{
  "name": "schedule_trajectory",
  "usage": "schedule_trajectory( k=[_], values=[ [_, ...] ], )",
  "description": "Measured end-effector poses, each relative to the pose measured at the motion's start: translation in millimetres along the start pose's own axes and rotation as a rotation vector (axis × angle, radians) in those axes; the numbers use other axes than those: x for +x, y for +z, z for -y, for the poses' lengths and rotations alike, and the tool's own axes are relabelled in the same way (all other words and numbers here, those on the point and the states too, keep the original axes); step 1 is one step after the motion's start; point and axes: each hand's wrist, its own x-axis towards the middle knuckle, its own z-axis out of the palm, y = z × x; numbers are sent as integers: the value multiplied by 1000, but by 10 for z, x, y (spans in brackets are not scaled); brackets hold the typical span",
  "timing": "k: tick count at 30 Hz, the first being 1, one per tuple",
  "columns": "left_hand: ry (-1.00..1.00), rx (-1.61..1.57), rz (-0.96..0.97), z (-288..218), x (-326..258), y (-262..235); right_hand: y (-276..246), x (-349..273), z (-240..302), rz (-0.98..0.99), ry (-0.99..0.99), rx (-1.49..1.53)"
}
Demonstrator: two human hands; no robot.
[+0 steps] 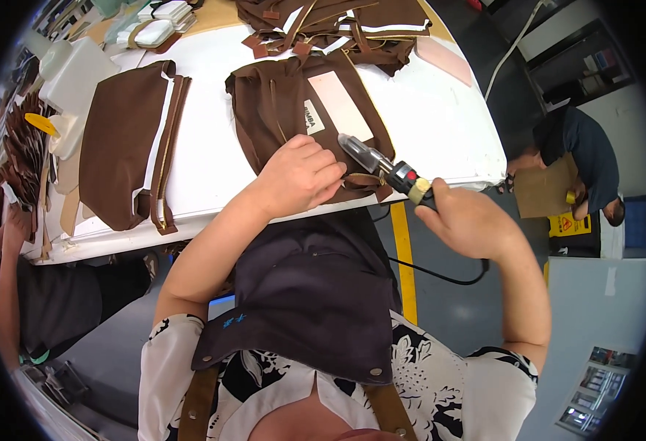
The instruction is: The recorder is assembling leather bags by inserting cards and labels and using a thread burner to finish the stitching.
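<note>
Item: brown bag (301, 117), laid at the worktop (212, 158) near edge. Left hand (302, 176) pressed flat on its lower hem, nothing clasped. Right hand (473, 220), at 3 o'clock, closed round a corded hand tool (385, 170); tip set against the strap. Step judged: edge trimming or sealing in hand. Next called for: steady tip travel along the hem, fabric held taut.

Two brown bags (128, 140) (301, 110) laid flat; one corded hand tool (389, 173); heap of perhaps several more bags (337, 26).
</note>
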Motion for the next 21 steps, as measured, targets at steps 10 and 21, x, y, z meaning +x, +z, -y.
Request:
schedule_trajectory(
  k=[10, 21],
  values=[
    [-20, -21, -3, 24, -13, 9, -100, -88, -173, -132, -4, -25],
    [-28, -24, 8, 6, -1, -11, 644, 105, 137, -217, 33, 29]
  ],
)
